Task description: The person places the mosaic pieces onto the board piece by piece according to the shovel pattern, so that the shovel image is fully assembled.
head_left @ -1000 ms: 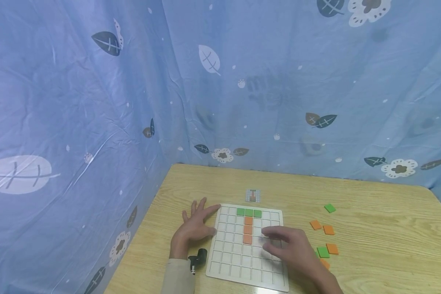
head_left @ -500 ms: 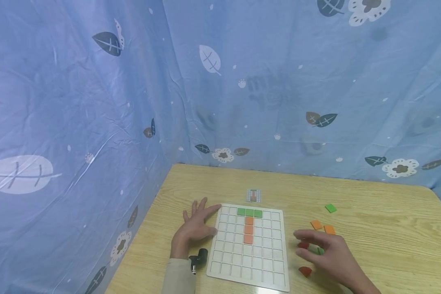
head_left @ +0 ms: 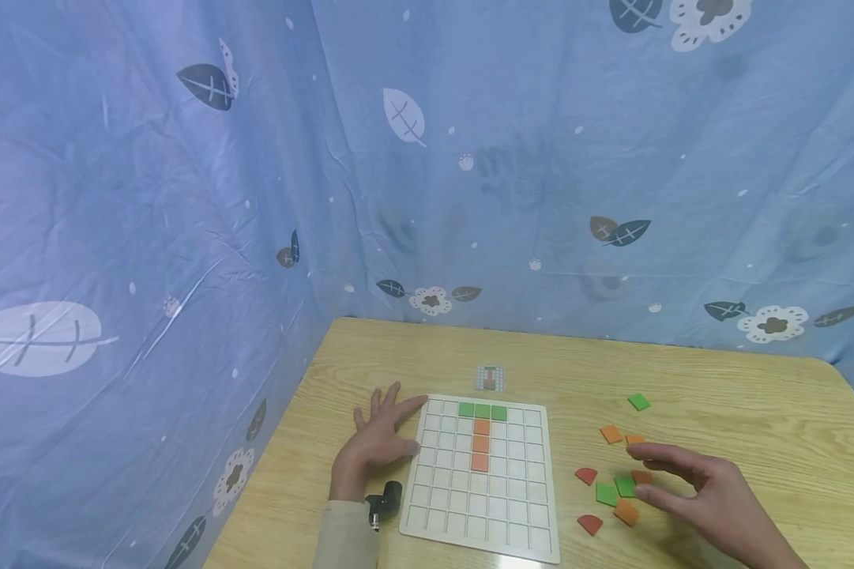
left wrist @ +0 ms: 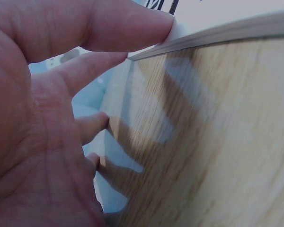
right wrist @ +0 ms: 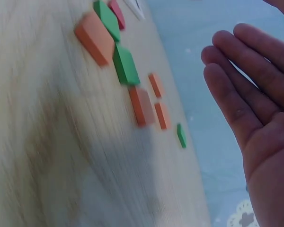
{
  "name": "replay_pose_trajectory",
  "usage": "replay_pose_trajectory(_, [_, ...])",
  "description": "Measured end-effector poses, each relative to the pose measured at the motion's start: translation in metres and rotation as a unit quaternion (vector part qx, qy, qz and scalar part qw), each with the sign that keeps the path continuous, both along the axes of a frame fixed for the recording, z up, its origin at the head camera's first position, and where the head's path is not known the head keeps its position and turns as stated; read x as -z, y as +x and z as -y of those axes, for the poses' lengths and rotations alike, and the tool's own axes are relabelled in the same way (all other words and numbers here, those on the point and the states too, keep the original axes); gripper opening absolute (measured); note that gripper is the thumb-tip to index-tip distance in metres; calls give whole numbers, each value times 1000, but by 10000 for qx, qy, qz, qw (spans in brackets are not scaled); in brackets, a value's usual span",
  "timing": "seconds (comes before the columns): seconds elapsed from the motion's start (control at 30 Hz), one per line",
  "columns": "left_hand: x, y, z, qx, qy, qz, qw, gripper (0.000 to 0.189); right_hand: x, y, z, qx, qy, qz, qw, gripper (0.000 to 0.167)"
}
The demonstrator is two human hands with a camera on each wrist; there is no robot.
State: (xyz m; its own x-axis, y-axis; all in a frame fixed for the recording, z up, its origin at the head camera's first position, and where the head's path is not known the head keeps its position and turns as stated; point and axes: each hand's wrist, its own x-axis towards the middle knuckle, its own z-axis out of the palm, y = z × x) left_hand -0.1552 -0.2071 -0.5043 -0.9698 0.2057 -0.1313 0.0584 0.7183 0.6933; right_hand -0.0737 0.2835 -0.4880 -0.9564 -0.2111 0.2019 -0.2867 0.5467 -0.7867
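Your spread left hand [head_left: 378, 439] touches the board [head_left: 465, 504], right hand [head_left: 707, 490] (fingers parted) by tiles [head_left: 607, 495] toward the worktop's [head_left: 739, 395] right edge.

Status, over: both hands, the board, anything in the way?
Left-hand grip touching left edge of board. Right-hand grip by loose pieces, holding nothing. Board: three green tiles in top row, three orange tiles below. No obstruction seen.

The left hand [head_left: 378, 441] is held palm down, its fingers spread and its thumb set apart; the left forearm [head_left: 344, 537] is sleeved. The right hand [head_left: 707, 486] is held well apart from it, fingers placed close together and slightly bent, a gap left before the thumb.
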Motion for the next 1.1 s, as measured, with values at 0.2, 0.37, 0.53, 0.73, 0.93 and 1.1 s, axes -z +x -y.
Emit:
replay_pose_trajectory(0.2, [2, -2, 0, 42, 74, -104, 9999, 89, 4, -2, -16, 60, 55, 195, 9998, 44])
replay_pose_trajectory(0.37, [2, -1, 0, 35, 42, -88, 9999, 88, 10, -6, -23, 94, 119, 528, 9985, 42])
replay_pose_trajectory(0.53, [1, 0, 0, 24, -42, -29, 10000, 89, 17, -9, -30, 216, 388, 978, 9942, 42])
replay_pose_trajectory(0.73, [1, -1, 0, -10, -38, -35, 10000, 91, 24, -14, -33, 136, 325, 800, 9962, 40])
replay_pose_trajectory(0.93, [1, -1, 0, -23, 9, -41, 10000, 90, 29, -17, -30, 103, 343, 671, 9971, 37])
replay_pose_trajectory(1.1, [2, -1, 0, -12, 34, -30, 10000, 90, 32, -18, -28, 113, 487, 450, 9977, 33])
